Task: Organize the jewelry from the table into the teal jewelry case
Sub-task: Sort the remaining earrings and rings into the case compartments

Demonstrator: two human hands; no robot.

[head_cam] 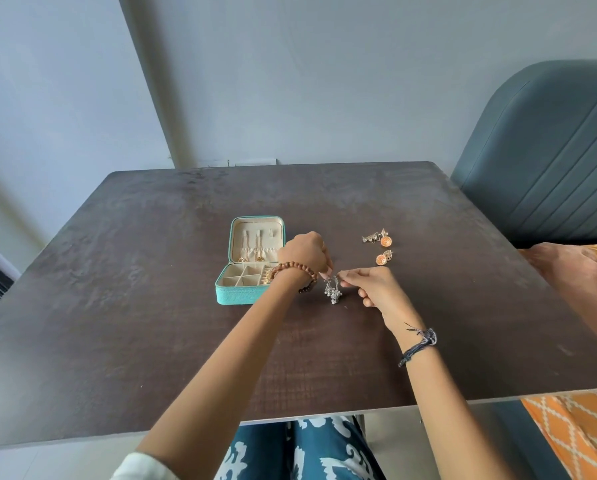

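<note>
We hold a silver earring [333, 290], a cluster of small metal beads and dangles, above the dark table [151, 306] just right of the open teal jewelry case [245, 295]. Our left hand [304, 254] pinches its top from above while our right hand [373, 289] pinches it from the side, other fingers curled; whether a second earring hangs with it we cannot tell. We judge this the step of readying the piece for stowing, and the next move calls for carrying it left into a free compartment without snagging the dangles. The case has a woven-looking teal shell and a soft cream lining, divided into small square cells, with gold pieces hung in the lid. Farther right lie round orange earrings [384, 250] and angular silver ones [373, 236], well apart from the case.
</note>
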